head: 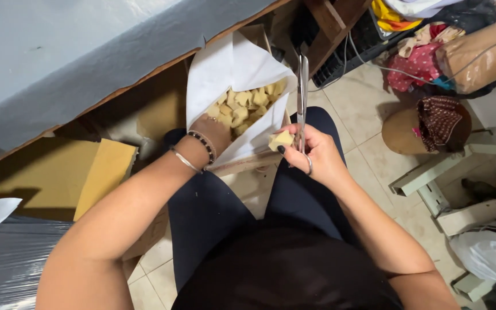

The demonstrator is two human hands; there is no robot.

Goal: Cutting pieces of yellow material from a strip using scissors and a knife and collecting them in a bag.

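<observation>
A small yellow foam piece (282,139) (prob. light, squashy) is pinched w/ scissors (302,97) by the right hand (316,155) beside the white bag (225,69), best gripped gently at its edges; the left hand (212,133) is sunk in the bag, fingers hidden, grip can't be told.

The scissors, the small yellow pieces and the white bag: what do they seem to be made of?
Scissors: metal, by the shiny grey blades.
Pieces: probably foam or sponge; pale yellow, matte, with soft cut edges. The right hand holds one.
Bag: looks like thin white paper or nonwoven sheet, matte with creased folds; which one is unclear.
</observation>
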